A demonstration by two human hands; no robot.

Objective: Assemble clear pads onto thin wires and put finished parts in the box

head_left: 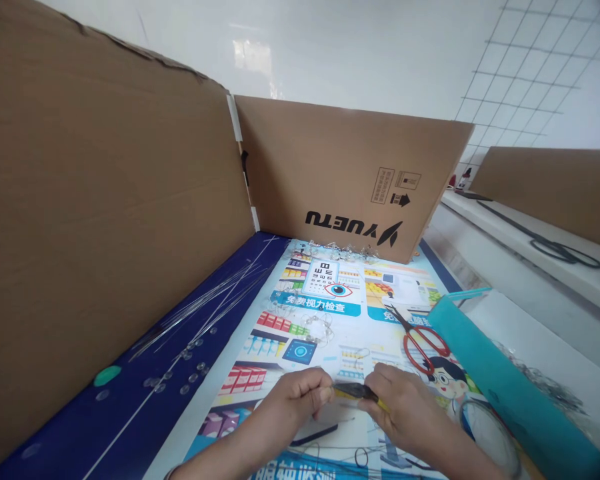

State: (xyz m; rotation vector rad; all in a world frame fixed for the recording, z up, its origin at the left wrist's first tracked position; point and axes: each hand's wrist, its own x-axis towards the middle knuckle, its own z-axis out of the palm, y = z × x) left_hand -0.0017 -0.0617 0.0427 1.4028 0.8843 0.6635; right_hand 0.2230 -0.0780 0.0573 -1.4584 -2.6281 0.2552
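With the right hand (397,403), nearest the camera, grips yellow-handled pliers (355,391) low over a printed sheet (325,357). With the left hand (305,395), pinches closed at their tips; cannot tell on what. Farther right, shows red-handled scissors (414,328), then a teal box (480,353) holding thin wire pieces (555,393).

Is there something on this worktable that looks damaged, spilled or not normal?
The back cardboard panel has upside-down lettering; the left panel has a ragged top edge; clear discs lie scattered on the blue surface, perhaps spilled.
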